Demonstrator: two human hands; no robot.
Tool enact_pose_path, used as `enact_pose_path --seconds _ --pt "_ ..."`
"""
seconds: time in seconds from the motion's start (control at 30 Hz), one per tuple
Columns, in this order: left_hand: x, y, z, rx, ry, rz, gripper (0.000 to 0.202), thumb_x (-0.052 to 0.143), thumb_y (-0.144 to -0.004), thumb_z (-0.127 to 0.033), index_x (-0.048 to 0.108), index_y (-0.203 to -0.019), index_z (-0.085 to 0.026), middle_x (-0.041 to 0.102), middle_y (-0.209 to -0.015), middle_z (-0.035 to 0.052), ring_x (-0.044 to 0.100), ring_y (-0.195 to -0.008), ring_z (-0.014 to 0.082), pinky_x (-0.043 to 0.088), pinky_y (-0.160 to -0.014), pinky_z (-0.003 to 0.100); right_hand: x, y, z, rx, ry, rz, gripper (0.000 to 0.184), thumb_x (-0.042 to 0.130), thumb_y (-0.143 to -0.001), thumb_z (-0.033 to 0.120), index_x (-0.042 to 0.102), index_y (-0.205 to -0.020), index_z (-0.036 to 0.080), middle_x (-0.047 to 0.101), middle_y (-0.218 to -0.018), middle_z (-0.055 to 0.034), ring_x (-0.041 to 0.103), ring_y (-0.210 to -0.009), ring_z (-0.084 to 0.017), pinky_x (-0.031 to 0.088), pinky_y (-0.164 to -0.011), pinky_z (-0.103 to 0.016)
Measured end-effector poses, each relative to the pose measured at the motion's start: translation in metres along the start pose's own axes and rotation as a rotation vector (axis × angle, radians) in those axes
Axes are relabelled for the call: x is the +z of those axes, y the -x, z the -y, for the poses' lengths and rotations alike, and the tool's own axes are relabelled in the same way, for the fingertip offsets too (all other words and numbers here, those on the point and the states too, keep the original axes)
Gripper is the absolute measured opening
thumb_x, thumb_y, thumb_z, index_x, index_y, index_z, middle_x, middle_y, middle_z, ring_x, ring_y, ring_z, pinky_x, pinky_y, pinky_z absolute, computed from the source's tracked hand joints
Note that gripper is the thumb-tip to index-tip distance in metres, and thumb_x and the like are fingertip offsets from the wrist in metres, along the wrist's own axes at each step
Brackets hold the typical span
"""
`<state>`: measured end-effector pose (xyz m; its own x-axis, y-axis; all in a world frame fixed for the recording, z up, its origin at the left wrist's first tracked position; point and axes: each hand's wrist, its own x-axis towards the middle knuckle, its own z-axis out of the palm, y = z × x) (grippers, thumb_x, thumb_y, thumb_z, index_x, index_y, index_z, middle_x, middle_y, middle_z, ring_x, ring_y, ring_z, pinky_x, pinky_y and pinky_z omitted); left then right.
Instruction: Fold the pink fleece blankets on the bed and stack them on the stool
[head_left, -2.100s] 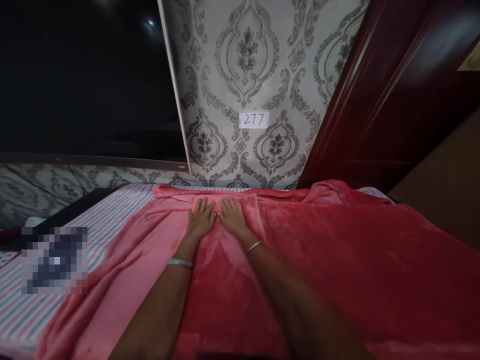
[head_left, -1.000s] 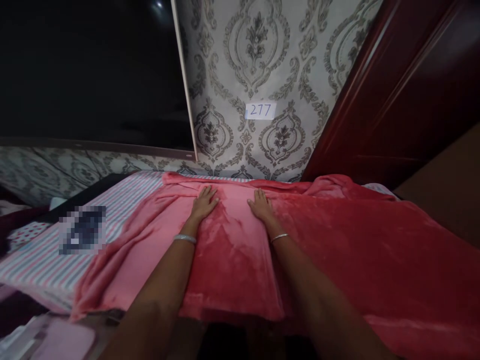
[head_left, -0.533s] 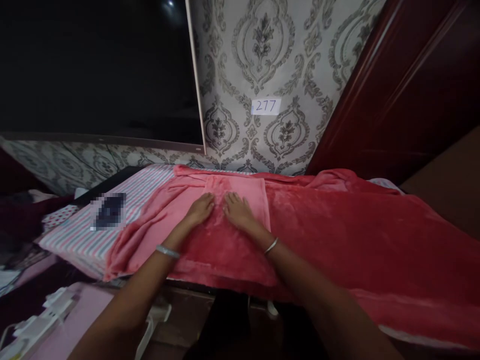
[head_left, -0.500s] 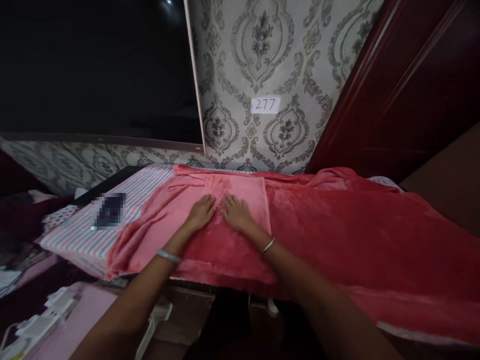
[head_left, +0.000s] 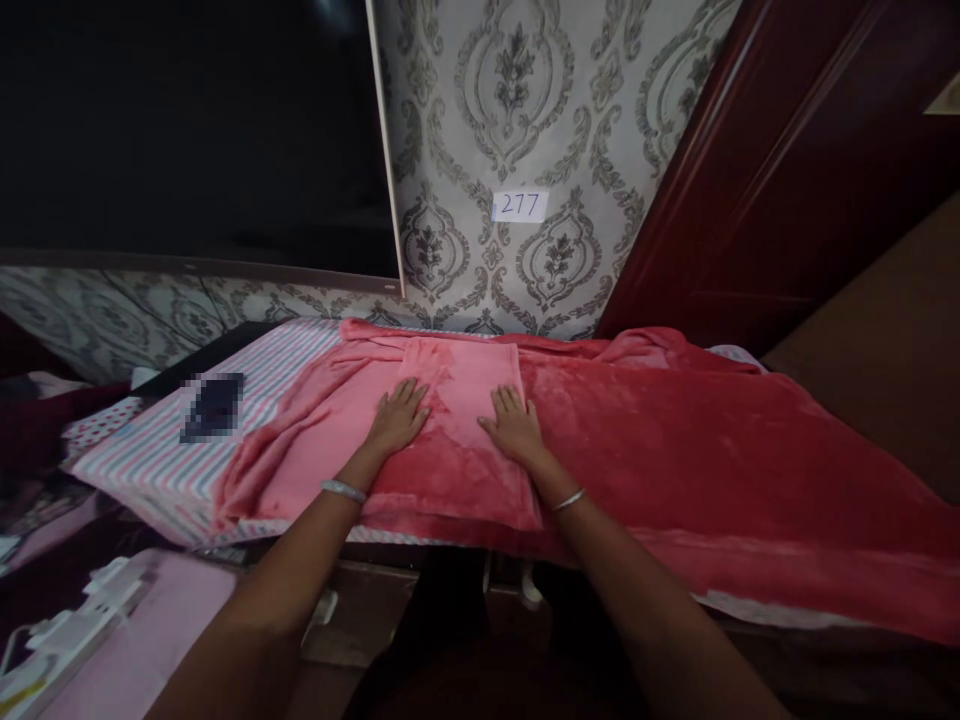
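Observation:
A red plush blanket [head_left: 720, 450] lies spread along the padded surface, with a lighter pink folded section [head_left: 461, 375] at its middle. My left hand [head_left: 397, 415] rests flat on the left part of this fold, fingers spread. Near the fold's right edge, my right hand [head_left: 514, 422] presses down flat, fingers also apart. Neither hand grasps anything. To the left the blanket is bunched in wrinkles, and its far edge is rumpled along the wall side.
A striped sheet [head_left: 161, 455] shows at the left, with a dark blurred-out object [head_left: 214, 408] on it. Behind are a large black screen [head_left: 195, 130] and a patterned wall with a "277" paper label [head_left: 520, 206]. A white power strip [head_left: 82, 620] lies at lower left.
My right hand has slid right across the folded section to its edge, widening the gap between my hands. My left hand stays near the same spot. The view has shifted slightly.

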<state>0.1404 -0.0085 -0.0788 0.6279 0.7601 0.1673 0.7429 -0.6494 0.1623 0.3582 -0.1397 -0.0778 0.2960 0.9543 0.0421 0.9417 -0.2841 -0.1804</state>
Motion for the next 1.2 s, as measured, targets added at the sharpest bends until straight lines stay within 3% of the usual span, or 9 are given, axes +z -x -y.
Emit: enact_pose_path --seconds 0.2,0.37,0.43,0.53,0.67,0.8,0.97,1.2 --pt "-0.006 -0.003 -0.003 -0.015 0.036 0.039 0.059 0.035 -0.103 -0.043 0.037 -0.159 -0.024 0.026 -0.170 0.0117 0.020 -0.158 0.0276 0.022 -0.125 0.058 -0.001 0.023 -0.025 0.055 -0.016 -0.001 0.067 0.034 -0.106 0.045 0.022 -0.165 0.015 0.016 -0.172 -0.0103 0.016 -0.159 -0.024 0.019 -0.126 -0.048" --pt "-0.029 0.006 -0.007 -0.084 0.115 0.122 0.063 0.031 -0.104 -0.045 0.031 -0.161 -0.020 0.022 -0.171 0.0126 0.015 -0.159 0.0275 0.016 -0.127 0.056 -0.026 0.036 -0.028 0.117 -0.109 0.082 0.065 0.029 -0.107 0.042 0.025 -0.164 0.011 0.018 -0.171 -0.0125 0.019 -0.158 -0.025 0.024 -0.125 -0.046" --pt "-0.037 0.022 -0.010 -0.077 0.133 0.082 0.064 0.031 -0.104 -0.047 0.034 -0.160 -0.019 0.025 -0.170 0.0137 0.017 -0.159 0.0281 0.016 -0.127 0.055 -0.036 0.041 -0.017 0.122 -0.118 0.058 0.066 0.028 -0.107 0.045 0.025 -0.164 0.011 0.016 -0.172 -0.0130 0.015 -0.159 -0.027 0.025 -0.125 -0.050" --pt "-0.037 0.055 -0.014 -0.013 0.139 0.047 0.064 0.034 -0.103 -0.048 0.037 -0.159 -0.016 0.029 -0.168 0.0149 0.020 -0.158 0.0274 0.019 -0.127 0.051 -0.039 0.048 0.017 0.014 -0.123 0.021 0.069 0.032 -0.106 0.048 0.025 -0.164 0.012 0.013 -0.172 -0.0128 0.012 -0.159 -0.027 0.021 -0.125 -0.052" --pt "-0.020 0.094 -0.019 0.002 0.071 0.048 0.064 0.038 -0.102 -0.047 0.036 -0.159 -0.019 0.030 -0.168 0.0143 0.022 -0.158 0.0287 0.022 -0.126 0.054 -0.018 0.061 0.066 -0.156 -0.120 0.047 0.069 0.037 -0.105 0.050 0.027 -0.163 0.013 0.016 -0.171 -0.0135 0.013 -0.159 -0.027 0.018 -0.126 -0.053" --pt "-0.006 0.108 -0.019 -0.013 -0.003 0.065 0.065 0.038 -0.102 -0.048 0.033 -0.161 -0.021 0.027 -0.169 0.0125 0.019 -0.159 0.0273 0.016 -0.128 0.053 0.004 0.073 0.083 -0.203 -0.074 0.053 0.070 0.038 -0.105 0.051 0.028 -0.163 0.013 0.018 -0.171 -0.0128 0.012 -0.159 -0.028 0.011 -0.127 -0.055" --pt "-0.003 0.107 -0.018 -0.015 -0.003 0.067 0.066 0.036 -0.102 -0.050 0.032 -0.161 -0.021 0.025 -0.170 0.0115 0.018 -0.159 0.0260 0.016 -0.128 0.051 0.003 0.080 0.065 -0.180 -0.052 0.085 0.072 0.037 -0.105 0.054 0.028 -0.163 0.012 0.019 -0.171 -0.0119 0.014 -0.159 -0.026 0.012 -0.128 -0.049" --pt "-0.006 0.106 -0.020 -0.037 0.042 0.074 0.066 0.037 -0.102 -0.051 0.033 -0.161 -0.022 0.024 -0.170 0.0105 0.017 -0.159 0.0263 0.014 -0.129 0.050 -0.006 0.102 0.014 -0.044 0.007 0.120 0.070 0.036 -0.105 0.050 0.027 -0.163 0.013 0.016 -0.171 -0.0109 0.012 -0.159 -0.025 0.014 -0.127 -0.052"
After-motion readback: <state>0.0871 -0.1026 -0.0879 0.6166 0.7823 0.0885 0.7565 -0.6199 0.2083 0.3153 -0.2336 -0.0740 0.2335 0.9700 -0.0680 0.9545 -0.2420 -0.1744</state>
